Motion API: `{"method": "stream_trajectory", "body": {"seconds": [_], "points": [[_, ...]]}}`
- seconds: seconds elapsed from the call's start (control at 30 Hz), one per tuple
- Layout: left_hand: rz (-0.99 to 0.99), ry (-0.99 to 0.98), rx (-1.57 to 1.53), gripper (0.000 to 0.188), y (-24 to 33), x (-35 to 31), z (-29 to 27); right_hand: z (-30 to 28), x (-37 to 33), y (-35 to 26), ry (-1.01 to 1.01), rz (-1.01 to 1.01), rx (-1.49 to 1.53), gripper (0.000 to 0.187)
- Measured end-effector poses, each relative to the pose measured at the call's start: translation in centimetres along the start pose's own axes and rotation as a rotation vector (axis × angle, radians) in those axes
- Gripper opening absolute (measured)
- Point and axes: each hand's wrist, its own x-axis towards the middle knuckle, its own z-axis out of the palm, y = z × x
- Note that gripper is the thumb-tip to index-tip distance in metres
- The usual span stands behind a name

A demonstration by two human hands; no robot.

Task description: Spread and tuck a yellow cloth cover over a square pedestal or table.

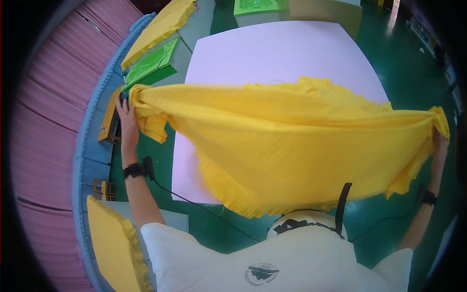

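A yellow tablecloth with a ruffled edge (pixel 292 141) hangs stretched between my two raised arms, sagging in the middle. My left hand (pixel 126 114) is closed on its gathered left corner, where a short flap dangles down. At the far right, my right hand (pixel 440 138) grips the opposite corner, its fingers partly covered by folded fabric. Beneath and behind the cloth stands a pale lilac-white table (pixel 277 53); the cloth covers the view of its near part. Black straps with cables circle both of my wrists.
Several other tables stand around: one with a yellow ruffled cover (pixel 114 243) at lower left, another yellow-covered table (pixel 158 29) and a green-topped one (pixel 153 63) at upper left. Small wooden chairs (pixel 103 190) stand by the blue-edged wall with pink curtains (pixel 48 126). The floor (pixel 408 73) is green.
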Motion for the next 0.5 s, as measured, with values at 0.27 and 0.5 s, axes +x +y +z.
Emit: {"method": "stream_trajectory", "body": {"seconds": [0.27,0.5], "points": [[-0.334,-0.1,0.62,0.07,-14.7,-17.5,7.3,5.7,-15.6,14.9,-0.21,0.03,-0.7,0.069],[-0.528,0.288,0.317,0.029,-7.0,-42.7,15.1,11.4,-29.4,18.4,0.049,0.01,-0.878,0.081]]}}
